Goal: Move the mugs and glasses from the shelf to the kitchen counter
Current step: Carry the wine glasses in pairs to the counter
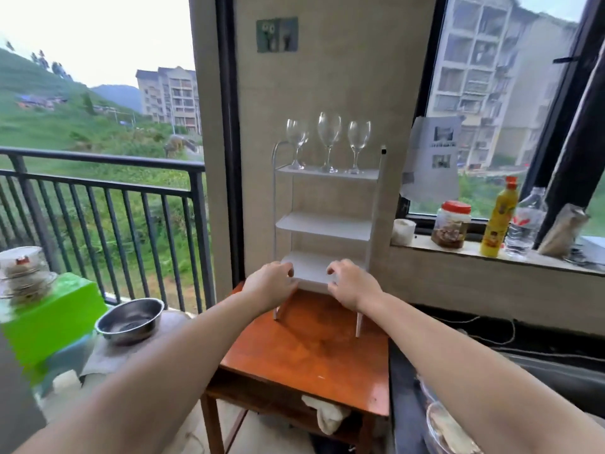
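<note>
A white three-tier shelf (324,224) stands on an orange-brown wooden table (304,355) against the wall. Three empty stemmed wine glasses stand upright in a row on its top tier: the left glass (296,139), the middle glass (329,132) and the right glass (358,139). The two lower tiers are bare, and I see no mugs. My left hand (268,285) curls around the left front edge of the bottom tier. My right hand (350,285) grips that tier's front edge further right, fingers on top and thumb below.
A dark counter surface (406,371) adjoins the table on the right. The window ledge holds a white cup (403,231), a red-lidded jar (451,224), a yellow bottle (499,221) and a water bottle (525,224). On the left are a steel bowl (129,319), a green box (49,316) and a balcony railing (98,185).
</note>
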`<control>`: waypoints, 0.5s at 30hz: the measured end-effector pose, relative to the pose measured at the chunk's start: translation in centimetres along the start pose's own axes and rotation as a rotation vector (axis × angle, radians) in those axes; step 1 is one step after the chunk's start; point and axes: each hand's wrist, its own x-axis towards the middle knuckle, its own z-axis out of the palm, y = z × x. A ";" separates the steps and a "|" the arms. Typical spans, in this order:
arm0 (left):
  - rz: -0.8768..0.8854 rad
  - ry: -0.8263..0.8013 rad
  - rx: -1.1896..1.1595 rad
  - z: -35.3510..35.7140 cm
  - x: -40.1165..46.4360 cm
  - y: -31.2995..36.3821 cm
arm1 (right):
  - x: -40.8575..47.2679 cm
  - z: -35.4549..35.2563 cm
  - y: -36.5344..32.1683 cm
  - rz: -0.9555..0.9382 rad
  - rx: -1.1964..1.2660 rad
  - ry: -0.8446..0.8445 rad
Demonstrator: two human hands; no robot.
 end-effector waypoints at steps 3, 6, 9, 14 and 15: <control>0.036 0.055 -0.066 -1.5 6.3 0.7 | 5.5 -2.3 1.0 0.006 0.037 0.101; 0.090 0.145 -0.149 -3.4 12.6 1.7 | 11.1 -5.0 1.7 0.001 0.079 0.238; 0.130 0.205 -0.196 -5.6 18.1 2.9 | 15.9 -8.3 2.1 -0.014 0.120 0.388; 0.171 0.304 -0.291 -7.8 25.8 4.1 | 22.0 -12.5 2.6 0.099 0.335 0.656; 0.168 0.316 -0.308 -7.9 27.0 4.1 | 23.0 -13.1 2.7 0.169 0.414 0.666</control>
